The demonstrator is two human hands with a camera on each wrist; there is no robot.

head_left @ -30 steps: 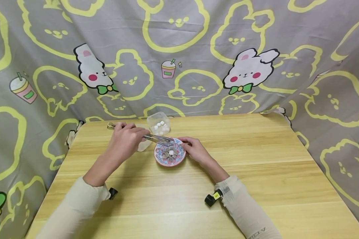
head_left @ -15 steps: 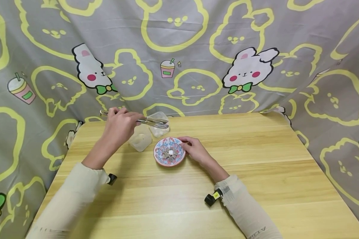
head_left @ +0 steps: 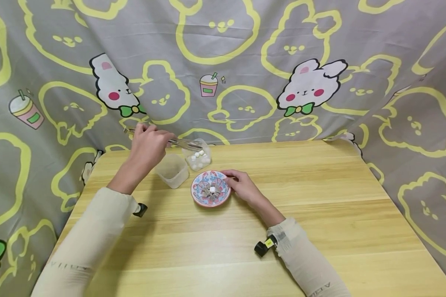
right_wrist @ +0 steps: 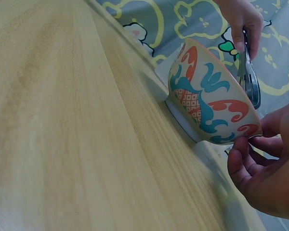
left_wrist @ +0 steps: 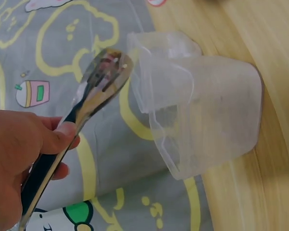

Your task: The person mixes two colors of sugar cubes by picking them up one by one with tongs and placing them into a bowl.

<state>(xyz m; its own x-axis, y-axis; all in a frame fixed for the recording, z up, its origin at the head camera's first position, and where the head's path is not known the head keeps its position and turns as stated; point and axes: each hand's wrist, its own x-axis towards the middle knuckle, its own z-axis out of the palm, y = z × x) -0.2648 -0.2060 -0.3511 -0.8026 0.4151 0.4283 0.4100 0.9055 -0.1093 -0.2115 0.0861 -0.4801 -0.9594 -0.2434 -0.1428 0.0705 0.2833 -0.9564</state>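
Observation:
My left hand (head_left: 148, 142) holds a pair of metal tongs (head_left: 183, 143), whose tips hang over the back clear plastic container (head_left: 208, 149). Several small white pieces (head_left: 200, 153) lie in that container. Nothing shows between the tong tips in the left wrist view, where the tongs (left_wrist: 103, 79) lie in front of the curtain. My right hand (head_left: 244, 187) pinches the rim of a patterned bowl (head_left: 200, 182), thumb at the edge and fingers beneath. One white piece (head_left: 212, 189) rests in the bowl among several greyish pieces (head_left: 204, 193). The bowl (right_wrist: 202, 96) stands on the table.
A second clear container (head_left: 175, 177) stands in front and to the left of the first, close against it. The wooden table (head_left: 319, 198) ends at a grey curtain (head_left: 245, 123) with cartoon prints, which hangs along the back and sides.
My left hand has carried the tongs from above the bowl back and up to the rear container. My right hand and the bowl have stayed in place.

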